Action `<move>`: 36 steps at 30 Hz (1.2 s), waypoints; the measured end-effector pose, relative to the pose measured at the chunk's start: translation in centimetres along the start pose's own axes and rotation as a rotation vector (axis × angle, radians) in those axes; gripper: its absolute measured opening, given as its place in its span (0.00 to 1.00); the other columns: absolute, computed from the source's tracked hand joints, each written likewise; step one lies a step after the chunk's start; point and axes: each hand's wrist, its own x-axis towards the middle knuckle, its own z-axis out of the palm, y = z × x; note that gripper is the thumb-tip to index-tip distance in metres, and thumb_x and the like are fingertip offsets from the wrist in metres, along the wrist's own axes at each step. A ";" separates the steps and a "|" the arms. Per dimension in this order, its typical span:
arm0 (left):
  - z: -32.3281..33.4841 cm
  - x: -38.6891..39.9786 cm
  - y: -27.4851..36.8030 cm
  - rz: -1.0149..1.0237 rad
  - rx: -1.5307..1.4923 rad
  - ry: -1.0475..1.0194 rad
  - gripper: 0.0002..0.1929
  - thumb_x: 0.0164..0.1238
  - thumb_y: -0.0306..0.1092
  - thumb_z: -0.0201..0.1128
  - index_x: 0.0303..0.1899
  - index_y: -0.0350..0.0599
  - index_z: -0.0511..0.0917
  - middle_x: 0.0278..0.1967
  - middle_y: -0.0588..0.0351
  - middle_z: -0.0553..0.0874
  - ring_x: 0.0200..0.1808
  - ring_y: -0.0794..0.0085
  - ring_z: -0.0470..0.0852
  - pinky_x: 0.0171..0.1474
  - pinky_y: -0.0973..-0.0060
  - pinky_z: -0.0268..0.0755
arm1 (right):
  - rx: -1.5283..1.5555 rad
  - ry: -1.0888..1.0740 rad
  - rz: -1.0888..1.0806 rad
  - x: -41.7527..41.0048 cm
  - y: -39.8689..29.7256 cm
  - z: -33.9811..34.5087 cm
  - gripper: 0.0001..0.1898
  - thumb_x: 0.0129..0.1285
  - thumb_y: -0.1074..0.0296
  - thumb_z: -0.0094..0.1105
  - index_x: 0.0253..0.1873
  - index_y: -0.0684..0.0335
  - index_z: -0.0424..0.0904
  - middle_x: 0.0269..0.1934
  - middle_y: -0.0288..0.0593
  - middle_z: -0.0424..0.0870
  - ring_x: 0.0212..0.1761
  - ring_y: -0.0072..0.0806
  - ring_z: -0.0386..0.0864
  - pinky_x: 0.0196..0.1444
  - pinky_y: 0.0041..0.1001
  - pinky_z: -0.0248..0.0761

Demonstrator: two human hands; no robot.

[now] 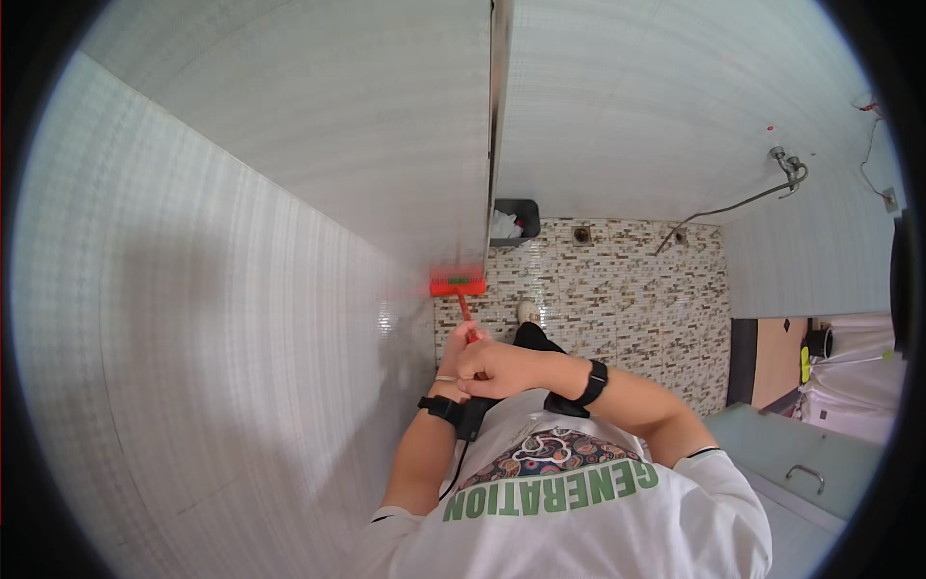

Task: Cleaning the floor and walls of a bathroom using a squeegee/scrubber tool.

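A red broom (464,307) with a wide plastic head slants away from my body. Its head sits in the corner at the foot of the light wall panel (405,145). My left hand (457,341) is wrapped round the handle, the farther of the two. Closer to my chest, my right hand (486,364) grips the same handle and partly covers the left wrist. The handle's near end is hidden by my hands. A black strap with a small device is on each wrist or forearm.
A dark bin (532,217) with white waste stands beyond the partition edge (496,108). Mosaic-patterned tiles (622,289) cover the floor, with a drain (582,235). A tap (788,166) with a hanging hose is on the right wall. A door with a metal handle (805,478) stands at lower right.
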 end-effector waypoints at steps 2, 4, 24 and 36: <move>3.2 -4.2 -0.5 0.008 0.092 -0.122 0.12 0.70 0.39 0.52 0.27 0.46 0.70 0.23 0.62 0.75 0.28 0.75 0.75 0.36 0.79 0.68 | 0.026 -0.033 -0.058 1.0 -5.1 -1.8 0.16 0.61 0.72 0.59 0.21 0.65 0.65 0.18 0.43 0.67 0.21 0.38 0.68 0.28 0.36 0.60; 4.6 -6.9 -0.7 0.005 0.183 -0.332 0.11 0.71 0.38 0.52 0.33 0.42 0.76 0.29 0.60 0.79 0.35 0.73 0.79 0.45 0.77 0.70 | 0.061 -0.065 -0.210 0.9 -9.5 -3.1 0.16 0.60 0.72 0.59 0.21 0.63 0.65 0.19 0.42 0.68 0.22 0.41 0.68 0.29 0.38 0.60; 1.1 -2.0 1.4 0.064 0.279 -0.145 0.12 0.68 0.39 0.53 0.27 0.44 0.73 0.26 0.60 0.78 0.30 0.74 0.77 0.39 0.77 0.70 | -0.018 0.051 0.008 1.3 -3.6 -1.0 0.14 0.61 0.69 0.59 0.22 0.65 0.70 0.16 0.42 0.71 0.19 0.36 0.69 0.25 0.33 0.61; 3.8 -9.0 -0.6 0.576 0.496 -0.354 0.11 0.71 0.33 0.52 0.47 0.36 0.71 0.40 0.56 0.77 0.41 0.73 0.76 0.51 0.76 0.69 | 0.090 0.132 -0.249 3.4 -7.7 -0.8 0.17 0.65 0.70 0.58 0.22 0.63 0.64 0.18 0.42 0.64 0.21 0.40 0.66 0.28 0.34 0.61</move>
